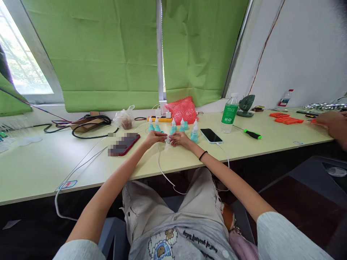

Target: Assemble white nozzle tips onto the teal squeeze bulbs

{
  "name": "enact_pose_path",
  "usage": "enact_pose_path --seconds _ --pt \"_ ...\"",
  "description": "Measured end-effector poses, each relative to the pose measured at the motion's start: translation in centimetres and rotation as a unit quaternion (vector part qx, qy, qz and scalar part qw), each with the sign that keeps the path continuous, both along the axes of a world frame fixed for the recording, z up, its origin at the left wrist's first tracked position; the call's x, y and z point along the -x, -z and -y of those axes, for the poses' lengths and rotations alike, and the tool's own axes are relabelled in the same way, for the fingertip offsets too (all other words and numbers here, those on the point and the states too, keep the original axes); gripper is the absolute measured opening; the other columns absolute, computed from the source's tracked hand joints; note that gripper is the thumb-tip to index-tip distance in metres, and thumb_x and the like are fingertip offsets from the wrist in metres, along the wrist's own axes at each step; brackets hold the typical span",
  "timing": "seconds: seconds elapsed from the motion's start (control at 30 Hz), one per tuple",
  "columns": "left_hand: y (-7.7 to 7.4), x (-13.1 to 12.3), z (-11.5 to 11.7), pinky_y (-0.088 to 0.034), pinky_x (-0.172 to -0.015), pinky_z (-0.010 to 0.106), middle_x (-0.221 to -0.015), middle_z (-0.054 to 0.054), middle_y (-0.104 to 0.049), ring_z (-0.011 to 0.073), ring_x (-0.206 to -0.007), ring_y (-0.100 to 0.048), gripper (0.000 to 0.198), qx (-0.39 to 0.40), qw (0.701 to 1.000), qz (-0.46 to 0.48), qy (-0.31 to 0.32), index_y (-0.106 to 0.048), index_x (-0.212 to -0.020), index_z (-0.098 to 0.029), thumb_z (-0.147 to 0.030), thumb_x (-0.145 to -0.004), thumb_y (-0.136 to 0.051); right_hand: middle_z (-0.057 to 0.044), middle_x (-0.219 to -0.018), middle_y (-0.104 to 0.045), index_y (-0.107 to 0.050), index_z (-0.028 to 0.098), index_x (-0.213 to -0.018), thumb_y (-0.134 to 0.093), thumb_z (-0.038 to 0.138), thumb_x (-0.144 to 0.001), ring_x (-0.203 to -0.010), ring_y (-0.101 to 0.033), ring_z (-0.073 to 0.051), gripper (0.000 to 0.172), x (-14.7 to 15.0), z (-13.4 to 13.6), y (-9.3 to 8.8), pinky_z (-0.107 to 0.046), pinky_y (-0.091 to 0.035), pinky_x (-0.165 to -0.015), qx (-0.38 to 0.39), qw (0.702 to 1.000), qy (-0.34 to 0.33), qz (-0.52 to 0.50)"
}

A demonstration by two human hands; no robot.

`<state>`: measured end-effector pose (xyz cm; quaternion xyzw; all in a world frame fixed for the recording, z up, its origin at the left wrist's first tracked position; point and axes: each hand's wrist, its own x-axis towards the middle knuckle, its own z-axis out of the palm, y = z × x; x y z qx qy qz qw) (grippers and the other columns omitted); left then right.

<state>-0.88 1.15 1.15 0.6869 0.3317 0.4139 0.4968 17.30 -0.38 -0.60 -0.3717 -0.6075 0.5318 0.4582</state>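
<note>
My left hand (155, 138) and my right hand (181, 139) meet over the table, fingers closed in pinches. Between their fingertips is a small clear plastic piece (167, 140), too small and partly covered to identify. Just beyond the hands stand several teal squeeze bulbs with pointed translucent nozzles, among them a left bulb (151, 127), a middle bulb (173, 128) and a right bulb (194, 137). A teal cup-like part (185, 125) without a nozzle is beside them. Under my hands a white cable (159, 161) runs over the table's front edge.
A red-edged phone (130, 143) lies left; a charging phone (211, 136) lies right. Farther right are a water bottle (230, 113), green screwdriver (251, 134) and small fan (246, 105). Red bubble wrap (182, 110) sits behind. Another person's hand (332, 124) reaches in at right.
</note>
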Motion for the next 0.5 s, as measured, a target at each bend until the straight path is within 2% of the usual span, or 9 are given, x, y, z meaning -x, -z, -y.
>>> enact_pose_path --seconds 0.5 --pt "-0.17 -0.09 0.21 -0.048 -0.057 0.025 -0.065 0.006 -0.062 0.0098 -0.056 -0.054 0.04 0.004 1.0 -0.02 0.008 -0.068 -0.075 -0.009 -0.041 -0.052 -0.07 -0.003 -0.065 -0.062 -0.052 0.015 -0.072 -0.067 0.035 -0.063 -0.049 -0.058 -0.01 0.027 0.01 0.14 -0.06 -0.021 -0.049 -0.045 -0.002 1.0 0.003 0.002"
